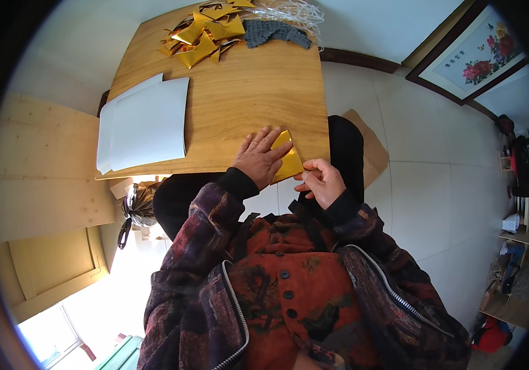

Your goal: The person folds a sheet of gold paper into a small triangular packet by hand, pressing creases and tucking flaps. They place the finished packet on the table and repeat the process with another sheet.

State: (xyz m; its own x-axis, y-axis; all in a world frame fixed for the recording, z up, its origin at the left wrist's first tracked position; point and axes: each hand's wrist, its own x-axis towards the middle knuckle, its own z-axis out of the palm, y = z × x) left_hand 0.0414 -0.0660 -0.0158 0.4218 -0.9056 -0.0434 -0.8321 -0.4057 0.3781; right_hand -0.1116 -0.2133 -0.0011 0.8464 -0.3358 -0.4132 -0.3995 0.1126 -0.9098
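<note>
A folded piece of shiny gold foil paper (290, 164) lies at the near right corner of the wooden table, its lower end at the table edge. My left hand (257, 158) lies flat on its left side with the fingers spread, covering part of it. At the paper's lower right corner, my right hand (323, 184) pinches the edge between thumb and fingers; some of those fingers are hidden. A heap of folded gold foil pieces (201, 37) sits at the far end of the table.
White sheets (144, 126) are stacked on the table's left side. A grey knitted cloth (275, 33) and clear plastic strips (298, 13) lie at the far right. Brown cardboard (368, 148) is beside my right leg, and a dark plastic bag (139, 206) hangs below the table's left side.
</note>
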